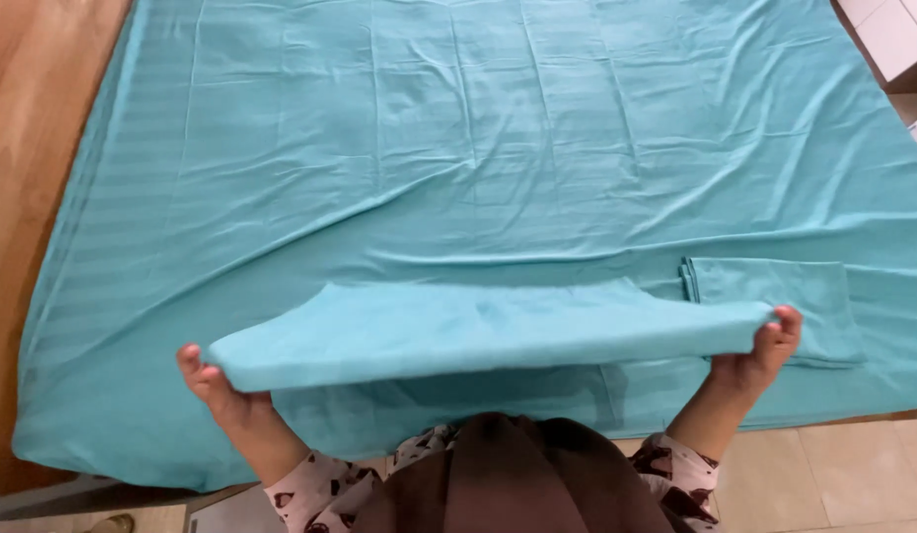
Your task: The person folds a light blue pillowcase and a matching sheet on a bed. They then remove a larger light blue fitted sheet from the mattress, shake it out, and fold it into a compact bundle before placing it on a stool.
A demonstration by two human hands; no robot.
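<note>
Both hands, left (217,387) and right (764,350), gripping half-folded teal striped cotton pillowcase (478,331) above teal-sheeted bed (478,128), one folded teal cloth (774,291) already done.

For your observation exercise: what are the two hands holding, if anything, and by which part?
A folded teal cloth, stretched flat between them: left hand at its left end, right hand at its right end.

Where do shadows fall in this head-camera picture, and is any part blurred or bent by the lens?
Head view: soft, even light with no glare; a dark shadow lies on the sheet beneath the folded cloth held between the left hand and right hand; the cloth looks slightly soft; the sheet's edges splay outward, suggesting a wide lens.
</note>
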